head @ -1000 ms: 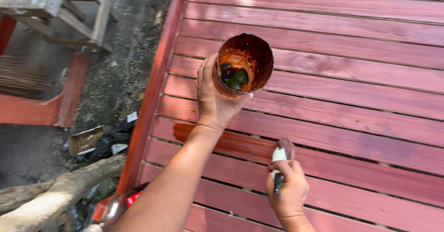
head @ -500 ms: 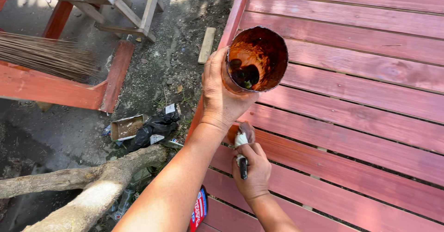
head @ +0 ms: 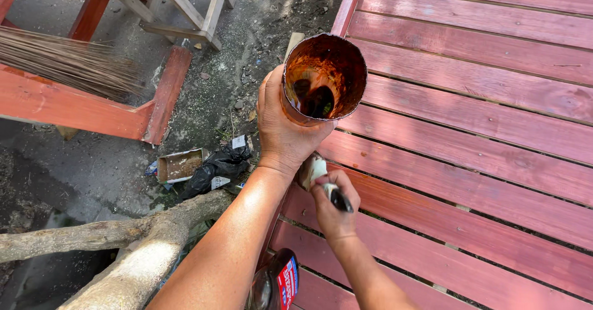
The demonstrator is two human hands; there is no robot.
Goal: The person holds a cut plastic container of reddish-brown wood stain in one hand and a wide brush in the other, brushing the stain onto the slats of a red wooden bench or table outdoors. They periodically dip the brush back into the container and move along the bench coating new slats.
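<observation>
Hands: two, both the person's own; left hand [head: 285, 131] and right hand [head: 332, 206]
Containers: one open paint can [head: 323, 78] held up; one dark bottle with a red label [head: 276, 283] at the bottom edge; one small rusty box [head: 180, 165] on the ground
Brushes: one paintbrush [head: 322, 180]; its pale ferrule shows, the bristles are hidden behind the left wrist
Boards: at least seven red-stained deck planks [head: 488, 87] run across the right side; gaps between them are visible
Other things: one broom of thin sticks [head: 68, 63] at upper left; one black bag [head: 216, 167] beside the rusty box; one pale log [head: 133, 254] at lower left; one red wooden frame [head: 92, 109]
Look of the can: round, no lid; inside coated with orange-brown stain; dark liquid at the bottom; rim tilted toward the camera
Place of the can: raised above the deck's left edge, over the planks; just above the paintbrush
Left grip: fingers wrapped tight round the can's side, carrying it
Right grip: fist closed round the dark handle of the paintbrush; brush head pointing up and left, just beside the left wrist, at the deck's edge
</observation>
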